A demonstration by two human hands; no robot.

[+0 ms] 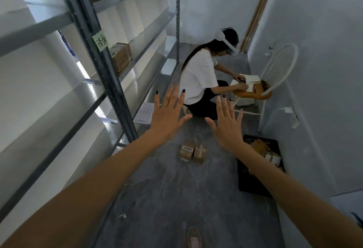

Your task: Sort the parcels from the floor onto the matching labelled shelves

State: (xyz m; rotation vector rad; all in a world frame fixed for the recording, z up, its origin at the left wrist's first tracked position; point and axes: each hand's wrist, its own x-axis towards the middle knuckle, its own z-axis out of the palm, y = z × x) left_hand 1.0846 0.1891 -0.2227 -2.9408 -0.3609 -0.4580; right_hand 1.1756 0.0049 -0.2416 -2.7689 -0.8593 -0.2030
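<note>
Both arms stretch forward, the left hand (167, 113) and right hand (227, 122) spread flat, fingers wide apart, grasping nothing. Two small brown cardboard parcels (192, 152) lie touching on the grey floor (176, 198) beyond, between the hands.

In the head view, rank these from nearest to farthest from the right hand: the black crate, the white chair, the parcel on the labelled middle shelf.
Measured from the right hand:
1. Black crate, on the floor just below and to its right.
2. White chair, ahead by the right wall.
3. Parcel on the middle shelf, far across on the left, beyond the left hand.
</note>
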